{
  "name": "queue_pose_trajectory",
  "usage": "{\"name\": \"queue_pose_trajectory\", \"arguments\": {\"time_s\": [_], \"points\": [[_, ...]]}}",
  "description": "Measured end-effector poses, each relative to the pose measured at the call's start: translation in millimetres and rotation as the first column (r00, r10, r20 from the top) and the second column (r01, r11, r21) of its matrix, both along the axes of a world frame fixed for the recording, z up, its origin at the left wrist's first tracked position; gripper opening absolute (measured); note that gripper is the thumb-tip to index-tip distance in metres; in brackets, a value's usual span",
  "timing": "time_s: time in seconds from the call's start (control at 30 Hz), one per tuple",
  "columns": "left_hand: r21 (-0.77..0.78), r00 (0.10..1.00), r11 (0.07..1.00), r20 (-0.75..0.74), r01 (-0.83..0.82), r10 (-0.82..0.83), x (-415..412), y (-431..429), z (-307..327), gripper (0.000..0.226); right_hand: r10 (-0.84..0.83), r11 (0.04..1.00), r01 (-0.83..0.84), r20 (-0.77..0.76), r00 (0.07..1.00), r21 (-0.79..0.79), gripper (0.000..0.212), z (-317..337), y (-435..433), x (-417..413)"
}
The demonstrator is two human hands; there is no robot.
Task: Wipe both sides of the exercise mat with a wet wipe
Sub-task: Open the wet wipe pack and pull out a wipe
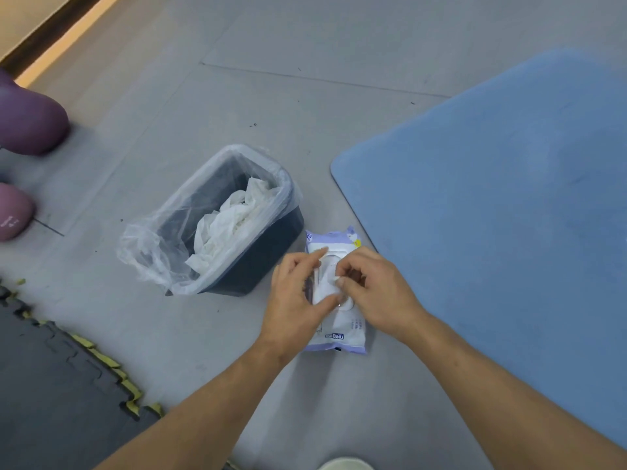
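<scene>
A blue exercise mat point(502, 212) lies flat on the grey floor at the right. Beside its near-left corner lies a white and purple wet wipe pack point(342, 337). Both hands are on the pack's white lid area. My left hand point(298, 300) holds the pack's left side, thumb across the lid and forefinger stretched along it. My right hand point(373, 293) pinches something white at the lid opening with thumb and fingertips; the hands hide whether it is a wipe or the lid flap.
A dark bin point(271, 245) with a clear liner, holding crumpled white wipes, stands just left of the pack. Purple weights point(27, 120) sit at the far left. Dark interlocking floor tiles point(51, 385) cover the near left. A white round rim point(346, 464) shows at the bottom edge.
</scene>
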State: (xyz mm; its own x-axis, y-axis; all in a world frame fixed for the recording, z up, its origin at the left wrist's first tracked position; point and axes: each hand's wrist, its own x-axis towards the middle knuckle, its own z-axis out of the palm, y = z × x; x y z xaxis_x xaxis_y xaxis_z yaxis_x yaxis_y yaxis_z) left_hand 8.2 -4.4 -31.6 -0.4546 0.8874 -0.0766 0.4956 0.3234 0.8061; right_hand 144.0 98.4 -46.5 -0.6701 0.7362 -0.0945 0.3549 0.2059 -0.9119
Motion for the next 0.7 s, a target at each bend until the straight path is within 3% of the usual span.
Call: {"name": "queue_pose_trajectory", "arguments": {"time_s": [0.1,0.27,0.43,0.6,0.7], "points": [[-0.022,0.999,1.000,-0.039,0.000,-0.001,1.7,3.3,-1.5,0.039,0.004,0.999,-0.004,-0.002,1.000,-0.049,0.019,7.1,-0.6,-4.5],[-0.057,0.998,0.997,0.037,-0.045,0.047,0.3,5.6,-6.1,0.054,-0.091,0.972,0.094,0.027,0.996,-0.216,0.015,15.4,-0.6,-3.5],[-0.075,0.999,0.996,0.009,-0.039,0.039,-0.4,4.7,-7.4,0.058,-0.311,0.833,0.228,-0.086,0.946,-0.504,0.013,19.6,1.5,-1.5],[-0.073,0.998,0.996,-0.017,-0.059,0.058,0.9,5.4,-8.3,0.055,-0.448,0.780,0.381,-0.019,0.894,-0.497,0.015,21.0,11.4,0.6],[-0.085,0.998,0.994,-0.026,-0.067,0.065,1.9,6.3,-6.1,0.053,-0.571,0.671,0.452,-0.021,0.821,-0.587,0.016,19.0,17.3,4.6]]}}
